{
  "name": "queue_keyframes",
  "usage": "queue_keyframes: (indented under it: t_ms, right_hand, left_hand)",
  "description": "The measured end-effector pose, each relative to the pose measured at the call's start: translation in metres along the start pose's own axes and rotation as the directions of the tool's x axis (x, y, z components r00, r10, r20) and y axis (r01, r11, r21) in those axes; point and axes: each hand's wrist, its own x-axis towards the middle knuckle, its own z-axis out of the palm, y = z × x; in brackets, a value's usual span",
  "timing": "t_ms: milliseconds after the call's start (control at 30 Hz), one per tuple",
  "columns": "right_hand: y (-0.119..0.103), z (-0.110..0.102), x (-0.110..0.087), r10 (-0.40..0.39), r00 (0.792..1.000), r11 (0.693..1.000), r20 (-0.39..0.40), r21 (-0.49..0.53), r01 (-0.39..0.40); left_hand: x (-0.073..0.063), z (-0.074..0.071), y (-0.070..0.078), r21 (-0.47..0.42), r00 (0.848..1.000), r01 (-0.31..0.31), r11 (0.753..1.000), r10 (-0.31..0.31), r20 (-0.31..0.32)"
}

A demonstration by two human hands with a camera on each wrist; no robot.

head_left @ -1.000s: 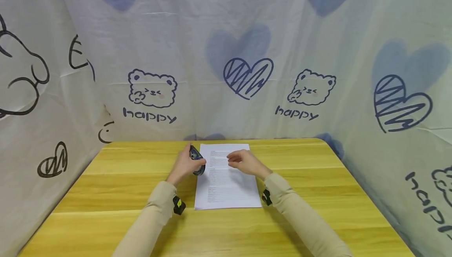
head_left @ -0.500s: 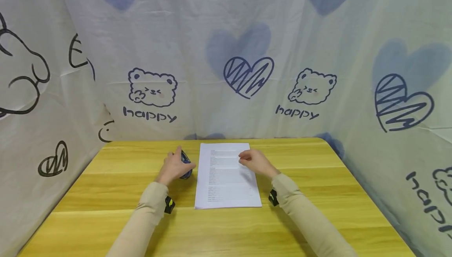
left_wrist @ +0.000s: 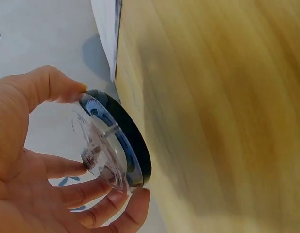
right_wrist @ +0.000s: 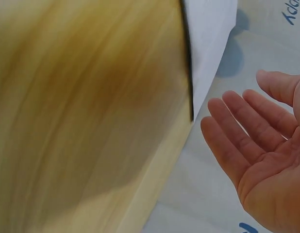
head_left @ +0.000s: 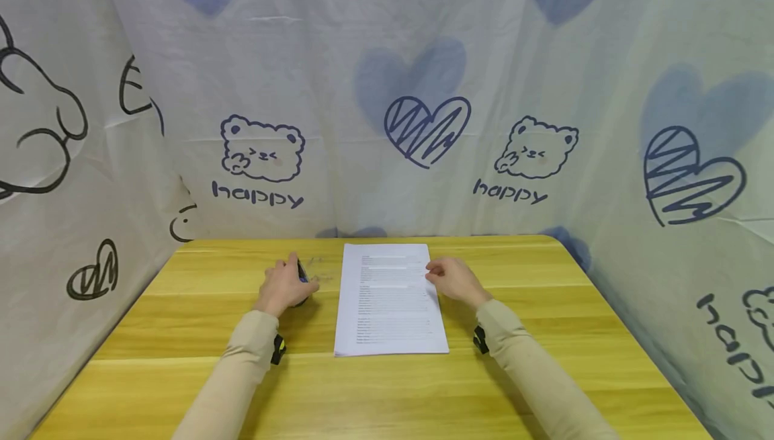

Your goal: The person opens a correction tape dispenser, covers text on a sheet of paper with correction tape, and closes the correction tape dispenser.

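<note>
My left hand point(head_left: 280, 287) grips a round object on the left half of the table, thumb on one side and fingers on the other. In the left wrist view this round dark-rimmed object point(left_wrist: 135, 138) is tilted on edge, with a clear plastic part, a short metal pin and blue, gear-like markings on its face. A stack of printed paper point(head_left: 387, 302) lies to its right. My right hand point(head_left: 452, 280) hovers at the stack's upper right edge in the head view. The right wrist view shows that hand's fingers point(right_wrist: 240, 128) apart, the palm holding nothing.
The wooden table point(head_left: 387, 393) has yellow grain and runs back to a pale cloth backdrop point(head_left: 338, 77) printed with hearts and bears. The cloth also hangs at both sides. Dark camera mounts point(head_left: 278, 349) sit on the wrists.
My left hand has moved left with the round object, off the paper's left edge. My right hand has drawn right, from over the sheet to its edge. The paper stack stays put.
</note>
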Motion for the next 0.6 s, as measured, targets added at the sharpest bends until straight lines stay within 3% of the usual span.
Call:
queue_keyframes:
  t_ms: [233,600]
  right_hand:
    - [0.006,-0.005,-0.002,0.017,1.000,0.999,-0.003,-0.051,-0.017]
    - [0.018,-0.014,-0.001,0.036,0.999,0.998,0.000,-0.044,-0.036]
  left_hand:
    - [-0.001,-0.001,-0.012,0.014,0.997,0.046,0.999,-0.047,0.067]
    - [0.000,-0.006,-0.019,0.051,0.987,0.114,0.992,-0.119,0.104]
